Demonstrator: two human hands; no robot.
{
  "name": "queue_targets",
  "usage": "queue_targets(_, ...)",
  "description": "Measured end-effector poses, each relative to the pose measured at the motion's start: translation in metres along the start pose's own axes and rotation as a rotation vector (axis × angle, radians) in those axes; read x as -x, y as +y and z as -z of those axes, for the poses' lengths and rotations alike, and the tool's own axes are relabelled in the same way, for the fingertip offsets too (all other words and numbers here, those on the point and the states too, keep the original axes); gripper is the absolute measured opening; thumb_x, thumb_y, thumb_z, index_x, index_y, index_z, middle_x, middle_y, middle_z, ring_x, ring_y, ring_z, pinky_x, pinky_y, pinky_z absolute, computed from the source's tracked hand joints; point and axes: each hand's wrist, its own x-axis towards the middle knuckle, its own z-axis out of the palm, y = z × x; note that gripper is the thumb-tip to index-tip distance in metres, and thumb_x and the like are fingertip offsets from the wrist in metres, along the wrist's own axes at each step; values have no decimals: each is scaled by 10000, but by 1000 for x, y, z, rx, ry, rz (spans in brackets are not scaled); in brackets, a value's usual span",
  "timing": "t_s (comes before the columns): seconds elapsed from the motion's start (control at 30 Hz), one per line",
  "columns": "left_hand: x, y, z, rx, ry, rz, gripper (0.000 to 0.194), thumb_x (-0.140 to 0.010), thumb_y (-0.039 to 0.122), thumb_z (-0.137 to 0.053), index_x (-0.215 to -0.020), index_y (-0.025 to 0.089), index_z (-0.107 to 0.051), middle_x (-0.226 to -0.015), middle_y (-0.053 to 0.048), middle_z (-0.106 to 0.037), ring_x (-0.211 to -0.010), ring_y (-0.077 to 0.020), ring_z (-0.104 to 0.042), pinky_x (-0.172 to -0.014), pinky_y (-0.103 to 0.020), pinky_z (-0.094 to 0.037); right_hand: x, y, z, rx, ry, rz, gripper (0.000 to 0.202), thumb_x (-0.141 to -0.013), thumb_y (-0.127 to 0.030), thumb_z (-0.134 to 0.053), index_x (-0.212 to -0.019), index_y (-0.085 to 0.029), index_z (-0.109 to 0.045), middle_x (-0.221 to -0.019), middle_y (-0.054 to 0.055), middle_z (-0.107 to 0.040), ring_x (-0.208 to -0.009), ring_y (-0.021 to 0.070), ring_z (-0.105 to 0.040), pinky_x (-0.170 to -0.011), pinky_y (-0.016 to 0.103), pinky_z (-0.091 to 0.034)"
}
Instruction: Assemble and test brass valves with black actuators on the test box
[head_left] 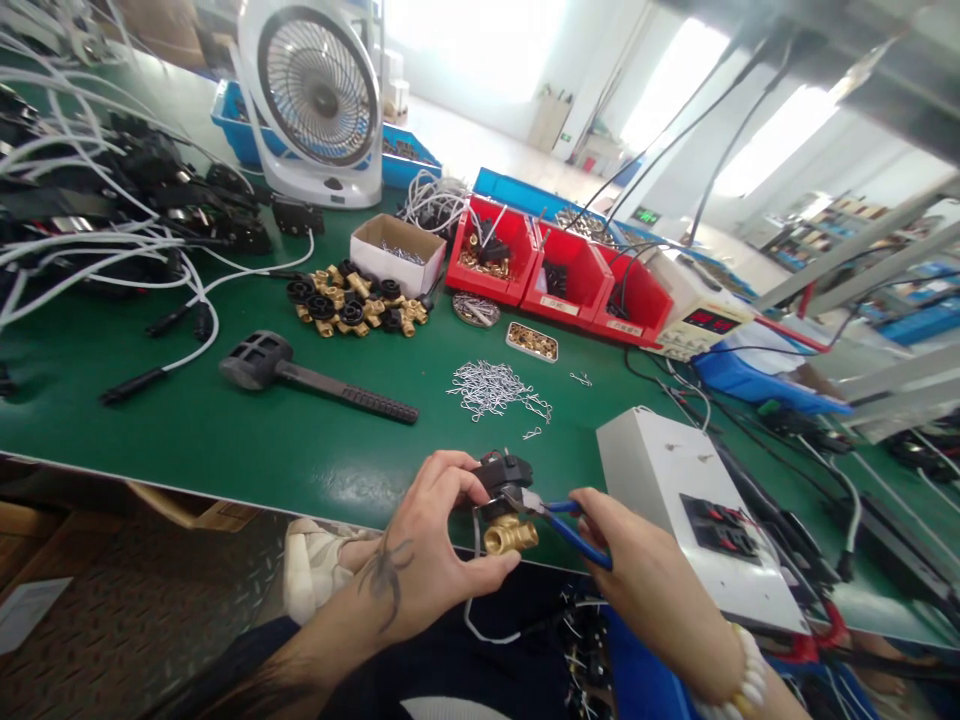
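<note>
My left hand (439, 545) holds a brass valve body (510, 536) with a black actuator (504, 472) on top, fingers on the black part and thumb under the brass. A white cable hangs from it. My right hand (637, 560) is closed round the blue handles of pliers (574, 530), whose jaws touch the joint between the black and brass parts. Beyond my hands lies a pile of silver clips (491, 388), with a few loose ones beside it. A black mallet (315, 380) rests on the green table to the left.
Behind are brass fittings with black caps (356, 300), a cardboard box (397, 254), a tin of brass pieces (532, 341), red bins (566, 280) and a white fan (319, 100). A grey-white box (697, 510) stands right of my right hand. Cabled parts (165, 190) crowd the left.
</note>
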Motion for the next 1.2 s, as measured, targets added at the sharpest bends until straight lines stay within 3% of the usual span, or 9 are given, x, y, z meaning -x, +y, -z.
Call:
queue_targets(0.07,0,0,0,11,-6,0,360,-650,164,-765,-901,226,-515,-1187,-65,-526,-1109,-255,-560,-942,-443,-515,-1,0,3,-16,12,-1,147,-882,-162,-446,-900,-220,-580,-712,17,-644,-587,175,-623,-530,277,-468)
queue_targets(0.2,-1,0,0,19,-12,-2,362,-647,168,-772,-889,220,-509,-1182,-69,-527,-1103,-251,-562,-953,-446,-513,1,-3,7,-18,437,-159,49,-892,-223,-533,-938,-228,-552,-801,26,-629,-674,178,-620,-604,282,-488)
queue_targets(0.23,-1,0,0,15,-9,-1,361,-646,166,-771,-886,220,-507,-1177,-68,-528,-1102,-251,-561,-955,-446,-512,1,-4,7,15,405,-142,54,-889,-208,-519,-927,-227,-552,-778,24,-623,-658,181,-618,-591,285,-482)
queue_targets(0.37,0,-2,-1,14,-6,-3,344,-645,160,-758,-874,220,-508,-1172,-69,-528,-1104,-254,-563,-962,-447,-512,0,-2,7,122,-15,70,199,-856,-124,-409,-897,-216,-580,-678,22,-632,-573,194,-628,-517,290,-452)
queue_targets(0.53,-1,-3,-3,23,18,-16,348,-626,157,-762,-863,225,-517,-1169,-68,-542,-1086,-260,-572,-944,-451,-517,3,0,10,70,389,-104,103,-869,-207,-523,-962,-246,-542,-780,13,-645,-596,169,-602,-547,268,-454)
queue_targets(0.7,-1,0,-2,15,13,-1,345,-619,153,-764,-843,222,-511,-1163,-70,-542,-1089,-261,-571,-946,-446,-517,-1,-3,7,148,-9,114,218,-814,-75,-395,-851,-224,-550,-639,9,-609,-518,177,-590,-481,268,-424)
queue_targets(0.87,-1,1,-2,20,8,-8,330,-629,156,-760,-836,221,-512,-1167,-71,-544,-1082,-255,-576,-943,-438,-518,-3,-5,13,45,346,-79,109,-850,-168,-522,-936,-234,-529,-689,-21,-598,-524,139,-559,-516,231,-443)
queue_targets(1.03,0,0,-3,-16,9,-16,328,-629,163,-759,-830,222,-506,-1164,-75,-543,-1092,-268,-569,-947,-445,-506,-3,-5,11,160,-60,75,260,-741,-29,-405,-818,-233,-547,-629,-1,-617,-484,165,-579,-458,254,-394)
queue_targets(1.2,-1,-1,-4,-4,13,-27,326,-636,156,-748,-832,221,-495,-1165,-70,-533,-1093,-258,-556,-939,-428,-491,-3,-6,14,25,316,-43,150,-834,-133,-503,-937,-240,-525,-735,-7,-633,-562,151,-603,-530,236,-453)
